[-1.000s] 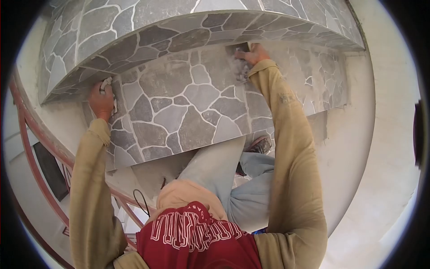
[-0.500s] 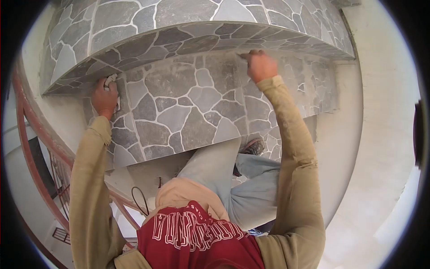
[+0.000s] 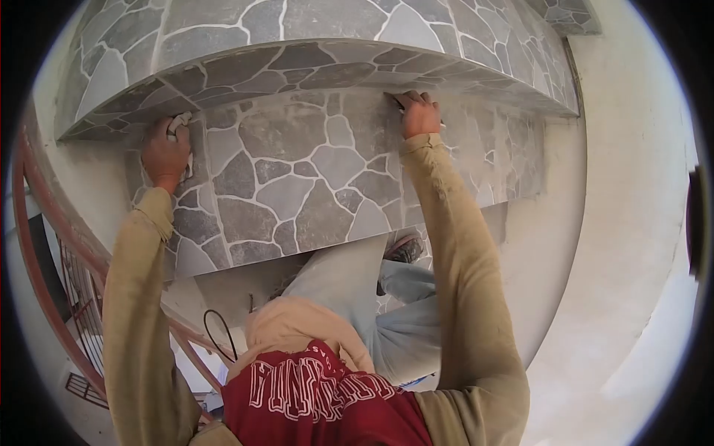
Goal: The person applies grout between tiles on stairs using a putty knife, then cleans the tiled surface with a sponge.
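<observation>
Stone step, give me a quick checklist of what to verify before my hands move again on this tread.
1. Left hand gripping the pale rag: ok.
2. Rag against the stone step at the riser's base: ok.
3. Right hand pressed into the corner under the upper step: ok.
4. What the right hand holds: cannot tell, fingers hide it.
5. Grey haze on the tread's right part: not ok, still dusty.
6. Foot on the lower step: ok.
</observation>
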Motion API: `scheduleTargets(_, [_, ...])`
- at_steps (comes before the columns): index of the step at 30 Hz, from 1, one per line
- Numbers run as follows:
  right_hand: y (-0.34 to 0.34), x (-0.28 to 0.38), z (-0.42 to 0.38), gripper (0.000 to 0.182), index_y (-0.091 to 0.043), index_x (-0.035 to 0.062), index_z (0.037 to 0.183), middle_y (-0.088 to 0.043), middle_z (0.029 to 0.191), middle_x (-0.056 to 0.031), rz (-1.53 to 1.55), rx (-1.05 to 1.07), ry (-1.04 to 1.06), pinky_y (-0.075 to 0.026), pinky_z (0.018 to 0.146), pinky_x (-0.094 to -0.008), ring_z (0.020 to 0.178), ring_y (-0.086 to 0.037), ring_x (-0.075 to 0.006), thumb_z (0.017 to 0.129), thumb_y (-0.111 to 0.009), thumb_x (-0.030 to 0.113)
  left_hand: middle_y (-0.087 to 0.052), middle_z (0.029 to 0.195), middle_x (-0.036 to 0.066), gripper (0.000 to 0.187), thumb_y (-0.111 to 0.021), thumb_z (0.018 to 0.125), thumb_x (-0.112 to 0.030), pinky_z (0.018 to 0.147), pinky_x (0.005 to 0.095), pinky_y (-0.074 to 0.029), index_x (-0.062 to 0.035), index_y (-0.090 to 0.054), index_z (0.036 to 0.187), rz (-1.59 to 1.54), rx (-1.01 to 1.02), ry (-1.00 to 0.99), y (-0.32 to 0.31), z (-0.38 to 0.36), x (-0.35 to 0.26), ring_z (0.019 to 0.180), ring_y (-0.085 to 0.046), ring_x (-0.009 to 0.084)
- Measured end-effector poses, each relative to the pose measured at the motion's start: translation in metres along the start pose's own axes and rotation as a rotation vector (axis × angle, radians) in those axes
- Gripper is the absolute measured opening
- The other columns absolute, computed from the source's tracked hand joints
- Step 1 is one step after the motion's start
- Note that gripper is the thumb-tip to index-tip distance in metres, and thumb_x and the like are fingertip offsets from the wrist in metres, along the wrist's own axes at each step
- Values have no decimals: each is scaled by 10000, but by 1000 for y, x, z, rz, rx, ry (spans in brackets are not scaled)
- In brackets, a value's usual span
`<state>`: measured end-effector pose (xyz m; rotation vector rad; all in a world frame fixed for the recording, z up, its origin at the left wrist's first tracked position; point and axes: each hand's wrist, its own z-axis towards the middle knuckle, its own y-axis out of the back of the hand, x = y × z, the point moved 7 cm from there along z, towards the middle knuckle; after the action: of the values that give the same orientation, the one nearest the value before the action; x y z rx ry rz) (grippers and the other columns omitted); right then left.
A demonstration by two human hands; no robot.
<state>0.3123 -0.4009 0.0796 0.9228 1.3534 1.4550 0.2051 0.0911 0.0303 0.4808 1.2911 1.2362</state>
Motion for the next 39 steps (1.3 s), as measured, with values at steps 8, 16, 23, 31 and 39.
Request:
scheduleTargets(8, [-13,-10,5,271,-747,197,1068,-685,1095,-17,-25,1,-14,-474,899,-478,1067,-626,-247,874,-559,180,-707,941,187,263,-628,842,-290,784,479,-522,-84,-715,982,7,10,111,3,1,1,881,-663,415])
scheduleTargets(16, [-11,-5,5,273,-740,193,1076,-696,1078,-36,-73,21,-9,-496,858,-482,1048,-638,-250,868,-563,179,-706,930,181,279,-625,840,-282,778,480,-523,-77,-719,1004,32,-17,-58,8,6,-8,854,-661,413])
scheduleTargets(23, [-21,-6,1,315,-746,220,1126,-702,1049,-34,-128,53,125,-493,855,-469,1030,-643,-266,871,-564,183,-705,939,180,274,-629,840,-294,770,481,-525,-89,-716,1000,41,-96,-55,6,2,-4,841,-663,416])
scheduleTargets(31, [-11,26,-1,296,-762,212,1057,-708,1021,-25,-38,-10,154,-475,891,-485,1014,-631,-259,826,-585,160,-704,938,181,251,-626,834,-265,758,483,-517,-78,-706,980,1,-22,-83,4,5,-3,823,-654,416])
scheduleTargets(39, [-17,30,1,283,-752,202,1063,-706,1039,-40,-117,74,108,-493,875,-476,1038,-638,-267,814,-624,162,-698,913,172,252,-631,819,-256,773,484,-511,-67,-707,968,36,-37,-122,5,1,-5,840,-648,414])
